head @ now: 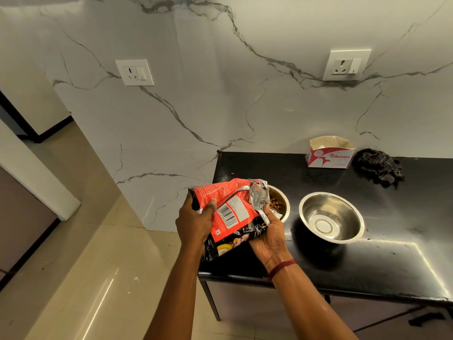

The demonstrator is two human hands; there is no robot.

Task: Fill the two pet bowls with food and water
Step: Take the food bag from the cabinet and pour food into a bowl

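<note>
A red and black pet food bag is tilted with its torn silver mouth over the left steel bowl, which holds brown kibble. My left hand grips the bag's bottom end. My right hand holds the bag from below near its mouth. The second steel bowl stands to the right on the black counter with nothing in it.
A white and red tissue box and a dark checked cloth lie at the back by the marble wall. One loose kibble piece lies on the counter. Tiled floor lies left of the counter's edge.
</note>
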